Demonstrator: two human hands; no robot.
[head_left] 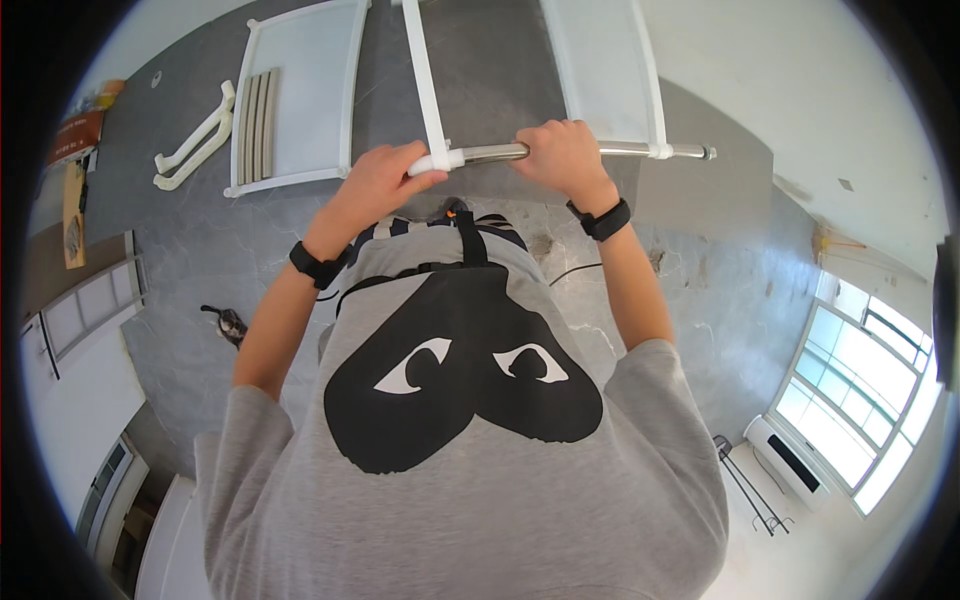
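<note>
My left hand (388, 185) is closed round a white plastic corner connector (440, 160), its thumb lying along the rounded end. From that connector a white tube (427, 80) runs away toward the far side. A shiny metal tube (487, 154) meets the connector and extends to the right. My right hand (566, 160) wraps round this metal tube, a short way from the connector. Farther right, the tube reaches a white corner fitting (661, 151) on a white-framed translucent panel (605, 70), and its end sticks out past the fitting. My fingers hide part of the tube.
At the far left lies another white-framed panel (300, 110) with several metal tubes (258, 125) on it. Beside it are white curved plastic pieces (197, 140) on the grey surface (130, 190). A cat (227, 323) is on the floor at left; a dark cable (575, 270) lies at right.
</note>
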